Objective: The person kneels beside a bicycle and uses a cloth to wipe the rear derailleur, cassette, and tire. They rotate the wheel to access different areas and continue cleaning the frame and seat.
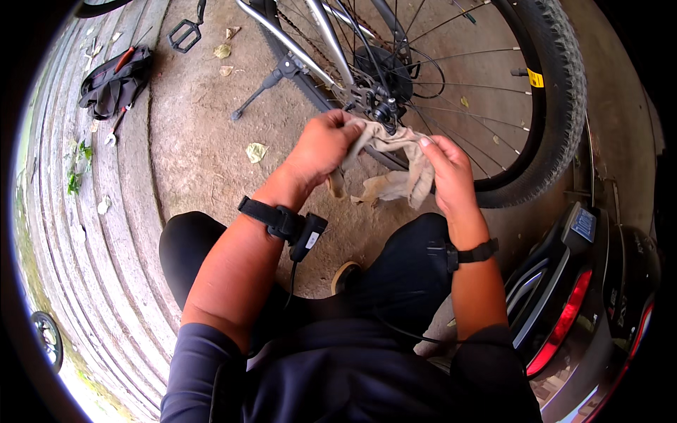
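Observation:
A crumpled beige cloth rag (404, 137) is stretched between my two hands. My left hand (328, 143) pinches one end of it, and my right hand (449, 164) grips the other side. Loose ends of the rag hang below. Just beyond the cloth is the brake caliper (385, 110) of a bicycle, near the rear hub; whether the rag touches it I cannot tell. The rear wheel's knobby tire (565, 106) curves around on the right. Silver frame tubes (330, 39) run up from the hub, in front of the dark cassette (389, 69).
A kickstand (259, 95) props out to the left of the wheel. On the ridged concrete at far left lie a dark tool bag (119, 82) and an open-end wrench (112, 135). A pedal (185, 36) shows at upper left. The rear of a black vehicle (587, 285) stands close on my right.

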A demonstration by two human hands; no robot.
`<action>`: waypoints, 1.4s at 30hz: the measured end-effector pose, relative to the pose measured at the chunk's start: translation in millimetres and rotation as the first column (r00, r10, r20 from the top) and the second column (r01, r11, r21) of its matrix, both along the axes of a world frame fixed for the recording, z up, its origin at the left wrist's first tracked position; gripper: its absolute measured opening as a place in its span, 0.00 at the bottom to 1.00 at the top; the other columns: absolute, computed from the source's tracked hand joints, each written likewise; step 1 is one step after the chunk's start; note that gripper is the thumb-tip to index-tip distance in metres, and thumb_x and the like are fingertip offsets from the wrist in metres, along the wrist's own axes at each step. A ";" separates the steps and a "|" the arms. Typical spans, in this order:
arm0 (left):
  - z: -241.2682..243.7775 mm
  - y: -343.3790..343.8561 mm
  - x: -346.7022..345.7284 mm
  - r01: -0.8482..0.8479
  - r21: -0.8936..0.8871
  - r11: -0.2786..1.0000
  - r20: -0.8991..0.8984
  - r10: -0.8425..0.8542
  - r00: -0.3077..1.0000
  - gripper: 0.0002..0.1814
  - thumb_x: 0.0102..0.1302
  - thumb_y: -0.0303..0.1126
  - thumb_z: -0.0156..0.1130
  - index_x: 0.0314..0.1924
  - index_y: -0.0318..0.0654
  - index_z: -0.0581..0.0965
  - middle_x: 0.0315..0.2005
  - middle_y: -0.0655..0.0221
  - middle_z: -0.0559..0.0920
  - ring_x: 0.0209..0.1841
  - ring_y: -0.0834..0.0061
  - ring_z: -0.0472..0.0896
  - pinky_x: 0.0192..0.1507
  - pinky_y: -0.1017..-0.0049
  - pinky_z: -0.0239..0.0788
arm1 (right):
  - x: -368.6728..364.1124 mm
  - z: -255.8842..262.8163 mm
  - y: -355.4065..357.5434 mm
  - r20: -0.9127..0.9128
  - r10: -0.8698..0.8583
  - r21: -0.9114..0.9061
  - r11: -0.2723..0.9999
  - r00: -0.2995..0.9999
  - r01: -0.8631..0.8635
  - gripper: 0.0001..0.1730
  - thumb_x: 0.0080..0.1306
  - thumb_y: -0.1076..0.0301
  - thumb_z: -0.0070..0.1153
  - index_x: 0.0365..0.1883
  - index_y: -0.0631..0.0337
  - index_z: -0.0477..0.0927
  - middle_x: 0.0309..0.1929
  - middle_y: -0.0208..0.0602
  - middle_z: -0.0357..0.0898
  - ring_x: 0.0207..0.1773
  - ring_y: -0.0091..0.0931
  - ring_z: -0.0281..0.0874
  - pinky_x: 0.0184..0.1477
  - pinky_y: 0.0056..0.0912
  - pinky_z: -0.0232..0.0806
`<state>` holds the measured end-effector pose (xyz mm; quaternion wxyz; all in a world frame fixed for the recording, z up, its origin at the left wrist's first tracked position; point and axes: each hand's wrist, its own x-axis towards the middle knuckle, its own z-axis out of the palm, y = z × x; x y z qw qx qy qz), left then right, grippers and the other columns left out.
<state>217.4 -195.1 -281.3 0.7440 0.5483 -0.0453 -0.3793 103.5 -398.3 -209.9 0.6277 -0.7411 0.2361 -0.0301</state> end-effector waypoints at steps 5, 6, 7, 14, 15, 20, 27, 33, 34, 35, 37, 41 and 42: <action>2.6 7.5 19.4 -0.175 0.028 0.984 0.039 0.173 0.984 0.10 0.78 0.34 0.59 0.43 0.33 0.80 0.31 0.69 0.84 0.28 0.82 0.78 0.32 0.80 0.70 | 14.6 -17.1 10.9 -0.005 0.090 0.015 0.996 0.996 -0.090 0.10 0.76 0.65 0.58 0.46 0.64 0.84 0.39 0.25 0.83 0.40 0.16 0.76 0.45 0.21 0.67; 5.3 7.3 20.9 -0.242 -0.048 0.969 -0.028 0.241 0.970 0.10 0.78 0.34 0.59 0.43 0.33 0.80 0.31 0.69 0.84 0.28 0.82 0.77 0.32 0.79 0.70 | 15.6 -22.1 10.9 -0.002 0.100 0.016 0.995 0.995 -0.100 0.11 0.76 0.65 0.59 0.46 0.64 0.84 0.39 0.25 0.83 0.40 0.16 0.76 0.45 0.21 0.67; 5.2 6.9 20.9 -0.225 -0.030 0.974 -0.012 0.225 0.974 0.10 0.78 0.34 0.59 0.42 0.33 0.80 0.31 0.69 0.84 0.28 0.81 0.78 0.32 0.79 0.70 | 16.3 -24.8 10.3 0.002 0.109 0.016 0.994 0.994 -0.109 0.11 0.76 0.65 0.59 0.46 0.64 0.84 0.39 0.25 0.83 0.40 0.16 0.76 0.45 0.21 0.67; -21.8 -8.1 2.0 -0.074 0.039 0.996 -0.034 0.075 0.997 0.10 0.78 0.34 0.58 0.43 0.34 0.79 0.33 0.68 0.84 0.31 0.79 0.80 0.36 0.78 0.73 | 16.1 -21.6 6.2 0.032 -0.136 0.001 0.991 0.990 0.136 0.11 0.75 0.65 0.59 0.44 0.65 0.84 0.35 0.23 0.81 0.36 0.14 0.73 0.40 0.21 0.67; -23.4 -11.0 -1.9 -0.083 0.057 0.995 -0.011 0.084 0.996 0.10 0.77 0.34 0.59 0.43 0.33 0.79 0.33 0.68 0.84 0.32 0.79 0.80 0.37 0.76 0.73 | 14.2 -21.3 5.2 0.035 -0.178 0.000 0.984 0.983 0.178 0.11 0.75 0.65 0.59 0.44 0.66 0.84 0.34 0.22 0.81 0.35 0.14 0.72 0.39 0.21 0.67; -30.9 -16.5 -16.1 -0.147 0.083 0.986 0.059 0.142 0.988 0.10 0.74 0.34 0.60 0.44 0.32 0.79 0.33 0.68 0.83 0.35 0.79 0.77 0.40 0.74 0.72 | 4.7 -13.4 7.7 0.049 -0.160 -0.015 0.987 0.986 0.161 0.12 0.76 0.66 0.57 0.49 0.65 0.83 0.43 0.28 0.84 0.44 0.17 0.78 0.49 0.22 0.69; -13.7 -7.4 -20.2 -0.042 -0.044 0.998 0.059 0.045 0.997 0.13 0.72 0.34 0.62 0.50 0.32 0.79 0.36 0.68 0.84 0.38 0.78 0.80 0.42 0.75 0.74 | -15.2 -8.4 -12.4 -0.021 0.011 -0.008 1.000 1.000 -0.011 0.09 0.74 0.72 0.48 0.48 0.63 0.79 0.42 0.24 0.79 0.45 0.15 0.73 0.49 0.21 0.66; 1.3 -1.6 -24.0 0.099 -0.033 0.995 0.078 -0.096 0.992 0.24 0.69 0.39 0.70 0.57 0.31 0.78 0.39 0.68 0.84 0.40 0.78 0.81 0.44 0.77 0.74 | -9.9 2.1 1.4 -0.156 0.254 -0.181 0.943 0.955 -0.281 0.06 0.75 0.69 0.52 0.45 0.61 0.77 0.38 0.22 0.76 0.41 0.13 0.69 0.44 0.20 0.64; -0.8 -1.9 -24.2 0.105 -0.034 0.994 0.102 -0.101 0.990 0.23 0.68 0.40 0.71 0.56 0.31 0.78 0.39 0.68 0.84 0.40 0.78 0.81 0.43 0.77 0.74 | -7.9 0.5 3.7 -0.146 0.262 -0.208 0.934 0.954 -0.289 0.06 0.76 0.68 0.53 0.45 0.61 0.77 0.38 0.22 0.76 0.40 0.13 0.69 0.43 0.20 0.64; -3.9 -1.8 -23.5 0.111 -0.033 0.993 0.127 -0.106 0.986 0.23 0.68 0.40 0.71 0.55 0.31 0.79 0.39 0.68 0.85 0.39 0.79 0.81 0.43 0.77 0.74 | -5.7 -1.2 5.7 -0.136 0.270 -0.236 0.926 0.953 -0.296 0.07 0.76 0.67 0.55 0.44 0.61 0.77 0.37 0.22 0.76 0.40 0.13 0.69 0.42 0.20 0.64; -5.7 -0.6 -23.3 0.152 -0.020 0.988 0.139 -0.148 0.979 0.19 0.69 0.38 0.71 0.52 0.32 0.80 0.39 0.70 0.85 0.40 0.80 0.80 0.43 0.78 0.73 | -1.9 -4.7 8.9 -0.094 0.259 -0.274 0.921 0.961 -0.275 0.10 0.75 0.64 0.58 0.43 0.62 0.77 0.35 0.25 0.78 0.38 0.14 0.71 0.41 0.23 0.66; 1.2 -1.7 -23.3 0.205 0.023 0.978 0.111 -0.206 0.972 0.08 0.74 0.33 0.65 0.46 0.37 0.82 0.35 0.76 0.83 0.36 0.85 0.78 0.40 0.81 0.70 | 5.3 -16.4 7.7 -0.019 0.243 -0.407 0.884 0.970 -0.230 0.13 0.70 0.61 0.60 0.44 0.63 0.81 0.32 0.35 0.82 0.34 0.22 0.76 0.39 0.30 0.70; 0.3 -1.7 -22.2 0.188 0.027 0.982 0.111 -0.190 0.976 0.07 0.74 0.33 0.65 0.45 0.37 0.82 0.35 0.77 0.83 0.35 0.86 0.77 0.39 0.82 0.69 | 8.6 -15.3 9.8 -0.009 0.258 -0.423 0.875 0.966 -0.238 0.14 0.70 0.61 0.60 0.44 0.63 0.82 0.32 0.37 0.83 0.34 0.23 0.76 0.40 0.31 0.70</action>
